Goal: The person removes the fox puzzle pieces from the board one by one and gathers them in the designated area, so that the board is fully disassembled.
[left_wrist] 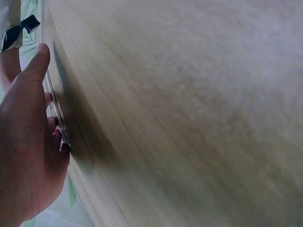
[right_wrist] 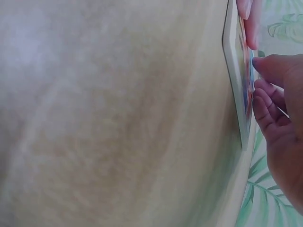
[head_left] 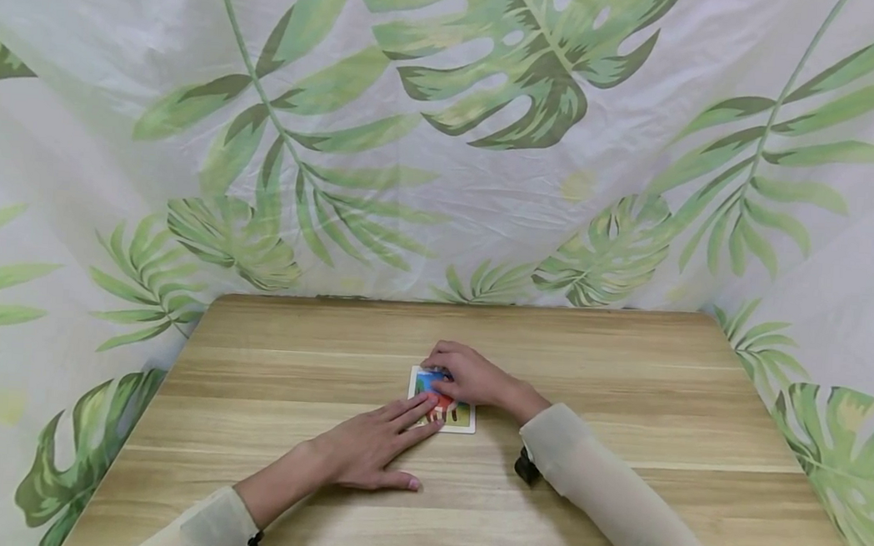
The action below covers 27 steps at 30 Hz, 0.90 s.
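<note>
A small white-bordered picture board (head_left: 463, 427) with blue, red and yellow artwork lies flat near the middle of the table. From the left, my left hand (head_left: 370, 446) rests over it with fingers extended and fingertips on the picture; its thumb points away to the side. At the board's upper right, my right hand (head_left: 476, 378) has bent fingers and covers part of the picture. In the right wrist view, the tips of its thumb and fingers (right_wrist: 267, 111) touch the board's face (right_wrist: 235, 61). Whether they pinch anything there is hidden.
The wood-grain table (head_left: 627, 360) spreads around both hands. Behind it and along its sides hangs a pale cloth (head_left: 486, 209) printed with green leaves. Each forearm wears a light sleeve (head_left: 604, 492), with a dark strap or mount (head_left: 526, 467) near the right cuff.
</note>
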Tool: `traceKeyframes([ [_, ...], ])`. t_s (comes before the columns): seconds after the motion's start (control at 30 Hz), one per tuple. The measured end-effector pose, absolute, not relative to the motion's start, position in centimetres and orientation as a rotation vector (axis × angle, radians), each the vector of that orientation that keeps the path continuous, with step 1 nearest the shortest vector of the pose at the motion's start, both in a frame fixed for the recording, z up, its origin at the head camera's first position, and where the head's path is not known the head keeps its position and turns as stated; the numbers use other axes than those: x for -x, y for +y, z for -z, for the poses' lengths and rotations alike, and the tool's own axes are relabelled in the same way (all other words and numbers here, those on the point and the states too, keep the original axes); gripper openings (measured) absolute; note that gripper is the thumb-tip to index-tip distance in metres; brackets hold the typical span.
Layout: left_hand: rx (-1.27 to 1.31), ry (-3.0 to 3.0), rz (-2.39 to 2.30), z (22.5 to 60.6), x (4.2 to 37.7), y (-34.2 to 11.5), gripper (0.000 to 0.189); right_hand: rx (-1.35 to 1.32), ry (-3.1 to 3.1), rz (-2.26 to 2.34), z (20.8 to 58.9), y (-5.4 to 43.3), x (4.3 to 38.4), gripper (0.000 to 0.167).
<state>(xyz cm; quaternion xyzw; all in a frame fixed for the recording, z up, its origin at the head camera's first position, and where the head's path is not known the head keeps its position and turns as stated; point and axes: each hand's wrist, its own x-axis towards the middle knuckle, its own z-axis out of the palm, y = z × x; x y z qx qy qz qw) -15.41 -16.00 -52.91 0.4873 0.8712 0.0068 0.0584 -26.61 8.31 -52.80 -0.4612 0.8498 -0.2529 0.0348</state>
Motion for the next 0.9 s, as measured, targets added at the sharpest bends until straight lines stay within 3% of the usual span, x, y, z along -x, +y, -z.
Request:
traceKeyframes([
  [0.9,-1.496,2.646,0.011,52.9,15.5,-16.0,0.087,1.382,2.505,0.691,52.2,7.7,28.2,0.030],
])
